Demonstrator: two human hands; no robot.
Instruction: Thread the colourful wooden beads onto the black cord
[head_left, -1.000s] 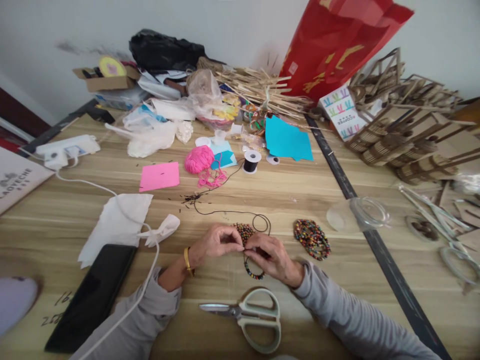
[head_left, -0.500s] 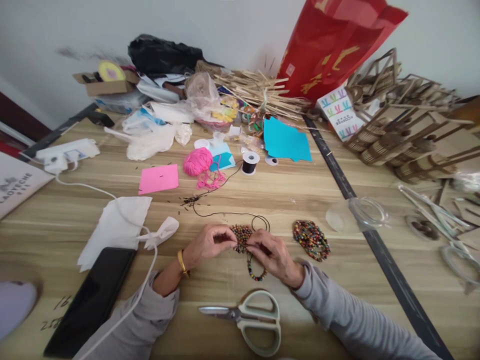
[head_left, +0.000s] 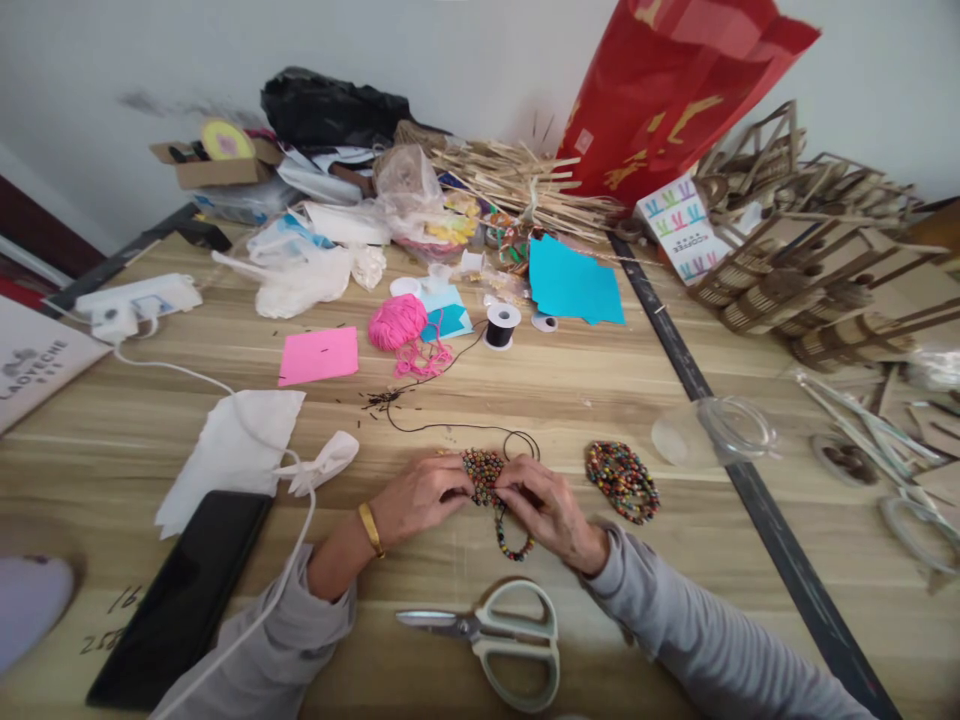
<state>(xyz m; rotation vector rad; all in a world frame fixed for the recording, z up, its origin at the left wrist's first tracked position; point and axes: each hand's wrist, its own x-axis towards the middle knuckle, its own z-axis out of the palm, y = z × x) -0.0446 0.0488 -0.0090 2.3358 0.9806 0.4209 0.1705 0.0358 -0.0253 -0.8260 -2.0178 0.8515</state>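
Between my two hands lies a small heap of multicoloured beads (head_left: pixel 482 470). My left hand (head_left: pixel 429 490) reaches in at its left edge, palm down, fingers curled together; whatever is in the fingertips is hidden. On the other side my right hand (head_left: pixel 541 500) pinches a thin black cord at the heap's right edge. A short strung loop of beads (head_left: pixel 516 545) hangs from that cord onto the table below the hand. The cord runs back to a black spool (head_left: pixel 500 326). To the right lies a pile of finished bead strings (head_left: pixel 622 482).
Scissors (head_left: pixel 495 628) lie in front of my hands. A black phone-like slab (head_left: pixel 184 600), white tissue (head_left: pixel 225 455) and a white cable are on the left. Pink yarn (head_left: pixel 397 322), a pink card (head_left: pixel 319 356) and blue sheets (head_left: pixel 574 282) lie farther back. Woven baskets (head_left: pixel 795 280) stand at right.
My left hand has rolled palm down over the left edge of the bead heap, its thumb and fingertips now less visible. My right hand has barely moved.
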